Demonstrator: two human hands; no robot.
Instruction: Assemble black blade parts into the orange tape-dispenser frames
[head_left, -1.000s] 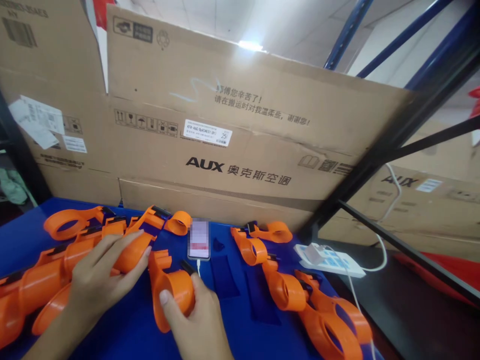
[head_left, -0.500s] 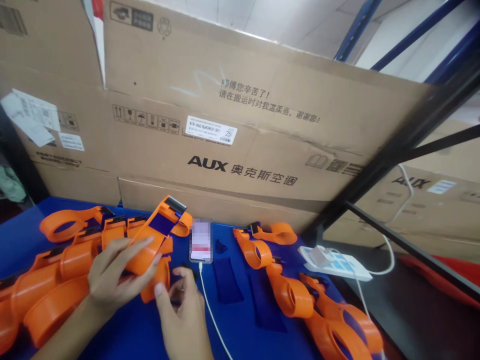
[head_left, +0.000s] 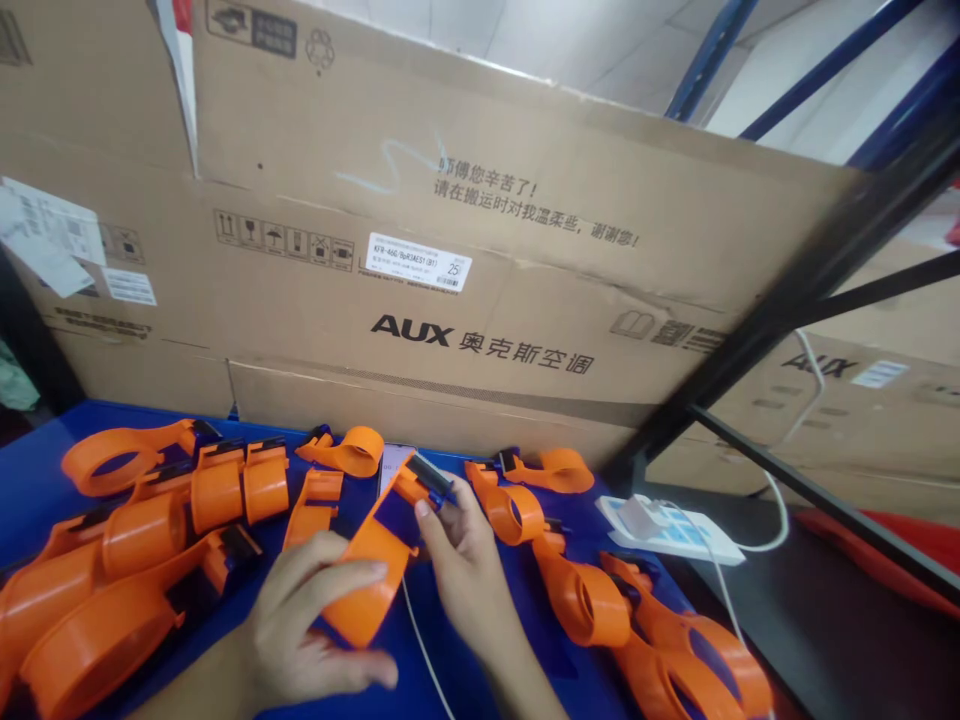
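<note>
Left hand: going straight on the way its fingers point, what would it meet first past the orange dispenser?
Probably the right hand, which holds the orange dispenser by its dark end; depth between them is unclear.

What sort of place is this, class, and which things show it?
Probably a workshop or warehouse work area: many matching orange plastic pieces lie on a blue tabletop, printed cardboard stands behind it, and a black rack frame slants up at the right.
</note>
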